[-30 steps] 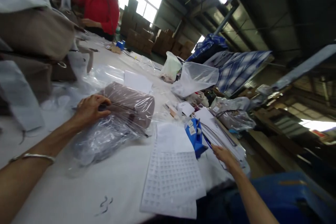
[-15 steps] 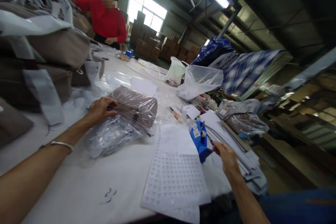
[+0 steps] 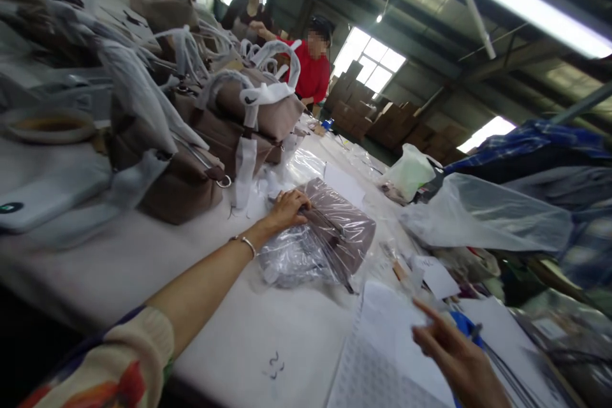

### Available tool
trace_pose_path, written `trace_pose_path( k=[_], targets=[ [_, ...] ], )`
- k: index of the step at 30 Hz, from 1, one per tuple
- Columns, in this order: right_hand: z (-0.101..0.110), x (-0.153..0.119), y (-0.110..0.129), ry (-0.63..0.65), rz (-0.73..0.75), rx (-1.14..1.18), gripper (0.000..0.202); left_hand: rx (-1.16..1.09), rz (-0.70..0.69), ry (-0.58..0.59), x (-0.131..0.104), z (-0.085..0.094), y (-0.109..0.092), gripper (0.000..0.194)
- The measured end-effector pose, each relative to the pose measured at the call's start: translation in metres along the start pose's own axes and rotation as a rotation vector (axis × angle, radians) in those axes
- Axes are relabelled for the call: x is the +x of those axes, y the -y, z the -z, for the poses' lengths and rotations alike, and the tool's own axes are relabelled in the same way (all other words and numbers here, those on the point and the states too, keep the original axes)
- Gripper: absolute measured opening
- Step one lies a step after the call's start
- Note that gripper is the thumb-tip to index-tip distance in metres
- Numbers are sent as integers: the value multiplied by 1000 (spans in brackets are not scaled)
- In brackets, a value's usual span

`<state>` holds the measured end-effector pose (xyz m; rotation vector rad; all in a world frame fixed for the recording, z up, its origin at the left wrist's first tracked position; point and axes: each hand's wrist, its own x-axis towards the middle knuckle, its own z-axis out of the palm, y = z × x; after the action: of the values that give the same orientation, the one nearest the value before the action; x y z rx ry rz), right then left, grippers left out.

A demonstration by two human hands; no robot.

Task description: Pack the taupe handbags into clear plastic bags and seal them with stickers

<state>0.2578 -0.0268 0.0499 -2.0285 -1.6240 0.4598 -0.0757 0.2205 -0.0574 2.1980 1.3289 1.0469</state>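
Observation:
A folded taupe bag in clear plastic wrap (image 3: 352,229) lies on the white-covered table. My left hand (image 3: 287,209) grips its near left edge, fingers curled over the wrap and loose plastic bunched beneath. My right hand (image 3: 454,354) hovers above the sheets at the lower right, index finger stretched out and the others loosely bent. No object shows in it; anything as thin as tape on the fingertip cannot be made out. Just behind it, a blue tape dispenser (image 3: 463,325) is mostly hidden by the hand. Printed label sheets (image 3: 377,357) lie below the wrapped bag.
Taupe handbags (image 3: 191,166) with white-wrapped handles are piled at the left. A roll of tape (image 3: 48,124) lies beyond a white device. Clear plastic bags (image 3: 492,210) and papers (image 3: 435,275) crowd the right. Co-workers, one in a red top (image 3: 310,73), stand at the far end.
My view has swung left, showing more handbags and another co-worker. My right hand has come away from the tape dispenser toward the wrapped bag. My left hand keeps its grip on the bag.

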Motion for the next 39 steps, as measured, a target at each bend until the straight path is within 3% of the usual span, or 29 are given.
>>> trace_pose_path(
  k=[2,5,7,9,12,15,19,23,25,28,31,33,36,39],
  targets=[
    [-32,37,72,260,130,58,70,-22,-3,-8,-1,0,-1,30],
    [-88,89,155,420,329,-126,47,-42,-7,-17,-3,1,-2,28],
    [-121,121,186,436,431,-457,35,-46,-7,-23,-3,1,-1,27],
    [-147,148,200,426,456,-646,37,-44,-2,-27,-3,-1,-1,29],
    [-168,170,205,406,440,-783,42,-34,19,-30,-2,-3,0,31],
    [-173,174,205,390,429,-866,39,-26,31,-22,0,-3,-2,29],
    [-165,178,208,382,410,-846,38,-29,32,-2,-1,2,-6,29],
    [-140,182,209,394,377,-713,36,-65,22,1,-5,5,-7,23],
    [-123,174,205,462,331,-520,42,-91,21,-4,-5,5,-6,22],
    [-106,147,189,671,171,205,64,-136,11,2,-1,9,-4,24],
    [-106,117,166,731,23,800,74,-179,-9,7,3,21,-3,37],
    [-112,104,153,710,-2,959,72,-198,10,-52,2,33,-6,44],
    [-119,94,146,701,27,1060,69,-303,81,-151,-12,52,-17,26],
    [-118,88,149,725,96,1006,68,-531,89,-24,-33,61,-29,16]
  ],
)
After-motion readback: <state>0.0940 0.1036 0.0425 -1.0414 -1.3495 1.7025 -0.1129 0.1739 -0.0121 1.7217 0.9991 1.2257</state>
